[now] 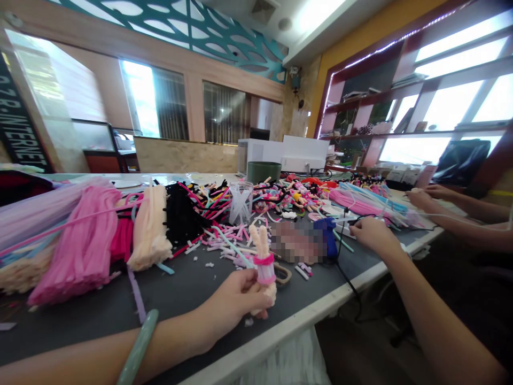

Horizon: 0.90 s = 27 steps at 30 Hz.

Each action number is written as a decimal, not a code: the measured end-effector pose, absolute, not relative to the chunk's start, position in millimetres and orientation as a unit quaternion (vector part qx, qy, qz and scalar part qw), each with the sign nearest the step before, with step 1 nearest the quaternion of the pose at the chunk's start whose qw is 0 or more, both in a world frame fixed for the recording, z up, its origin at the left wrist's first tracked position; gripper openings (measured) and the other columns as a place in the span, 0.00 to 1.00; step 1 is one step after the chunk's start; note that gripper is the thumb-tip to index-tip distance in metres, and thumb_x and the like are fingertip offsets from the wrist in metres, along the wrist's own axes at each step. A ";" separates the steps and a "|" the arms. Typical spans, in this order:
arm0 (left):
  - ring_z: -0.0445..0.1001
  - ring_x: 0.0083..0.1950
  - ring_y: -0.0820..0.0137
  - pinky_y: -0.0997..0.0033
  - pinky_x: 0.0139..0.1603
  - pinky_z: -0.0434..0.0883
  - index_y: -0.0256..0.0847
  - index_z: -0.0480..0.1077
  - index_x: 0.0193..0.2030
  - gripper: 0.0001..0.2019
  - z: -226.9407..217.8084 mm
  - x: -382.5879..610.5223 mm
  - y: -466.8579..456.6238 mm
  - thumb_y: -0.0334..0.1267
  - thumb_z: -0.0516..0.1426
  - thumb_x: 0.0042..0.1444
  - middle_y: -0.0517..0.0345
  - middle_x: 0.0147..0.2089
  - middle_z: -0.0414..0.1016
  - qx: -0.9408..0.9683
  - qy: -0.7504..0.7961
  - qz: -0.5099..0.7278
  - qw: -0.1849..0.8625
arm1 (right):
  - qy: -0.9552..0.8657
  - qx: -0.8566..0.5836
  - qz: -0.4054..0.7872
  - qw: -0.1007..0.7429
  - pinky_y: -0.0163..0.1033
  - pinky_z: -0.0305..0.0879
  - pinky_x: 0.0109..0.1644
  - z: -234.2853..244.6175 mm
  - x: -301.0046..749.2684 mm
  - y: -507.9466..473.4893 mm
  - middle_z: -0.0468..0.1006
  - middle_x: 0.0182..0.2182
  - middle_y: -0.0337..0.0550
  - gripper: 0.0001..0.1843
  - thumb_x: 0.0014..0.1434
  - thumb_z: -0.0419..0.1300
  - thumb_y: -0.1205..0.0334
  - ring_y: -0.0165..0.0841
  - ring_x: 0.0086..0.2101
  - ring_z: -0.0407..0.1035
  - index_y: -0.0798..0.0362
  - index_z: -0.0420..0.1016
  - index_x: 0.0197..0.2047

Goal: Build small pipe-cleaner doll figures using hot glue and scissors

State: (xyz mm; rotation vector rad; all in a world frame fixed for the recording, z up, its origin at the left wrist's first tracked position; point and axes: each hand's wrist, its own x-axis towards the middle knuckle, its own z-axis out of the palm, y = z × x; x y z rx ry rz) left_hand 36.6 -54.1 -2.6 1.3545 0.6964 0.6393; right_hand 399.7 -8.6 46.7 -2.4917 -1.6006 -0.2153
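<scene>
My left hand (236,302) is shut around a peach chenille-stem rabbit figure (263,267) with upright ears and a pink band wound about its middle. My right hand (374,235) rests curled over the dark tabletop (192,299), beside a thin black cord (344,272) and close to a blue object (329,238). Whether those fingers grip anything, I cannot tell. A pixelated patch (298,242) hides whatever lies left of the blue object. Loose chenille-stem pieces (228,243) are scattered between my hands.
Bundles of pink (80,246), cream (150,230) and black (180,214) chenille stems lie at the left. Behind stand a clear cup (240,203) and a green tub (263,172). Many small figures crowd the far table. A co-worker's hands (425,195) work at the right.
</scene>
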 end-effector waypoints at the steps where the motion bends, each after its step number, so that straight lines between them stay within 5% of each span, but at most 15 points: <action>1: 0.67 0.27 0.76 0.74 0.31 0.65 0.33 0.68 0.38 0.13 -3.3 36.6 -53.8 0.35 0.61 0.45 0.58 0.32 0.68 0.604 0.312 0.284 0.677 | -0.550 -0.829 -0.062 0.085 0.37 0.58 0.29 50.0 394.2 -10.1 0.77 0.25 0.52 0.18 0.56 0.52 0.55 0.41 0.31 0.73 0.56 0.78 0.27; 7: 0.68 0.27 0.75 0.74 0.30 0.65 0.35 0.69 0.38 0.13 -7.0 36.3 -51.1 0.37 0.62 0.44 0.59 0.32 0.68 0.604 0.302 0.287 0.679 | -0.597 -0.799 0.008 0.075 0.35 0.58 0.26 50.9 371.0 -14.1 0.75 0.20 0.45 0.15 0.46 0.63 0.51 0.35 0.24 0.70 0.55 0.76 0.24; 12: 0.68 0.27 0.76 0.75 0.30 0.64 0.34 0.69 0.37 0.14 -0.3 36.7 -54.1 0.36 0.62 0.44 0.59 0.32 0.69 0.597 0.317 0.284 0.680 | -0.611 -0.789 0.025 0.065 0.34 0.57 0.25 45.1 364.7 -11.3 0.71 0.15 0.42 0.20 0.49 0.60 0.45 0.33 0.21 0.68 0.55 0.74 0.22; 27: 0.68 0.26 0.76 0.74 0.31 0.66 0.34 0.68 0.37 0.14 -1.5 37.2 -53.3 0.36 0.62 0.42 0.58 0.32 0.69 0.592 0.306 0.291 0.687 | -0.580 -0.810 -0.052 0.074 0.36 0.59 0.29 28.9 352.1 1.9 0.77 0.30 0.54 0.15 0.51 0.56 0.53 0.41 0.32 0.73 0.57 0.73 0.28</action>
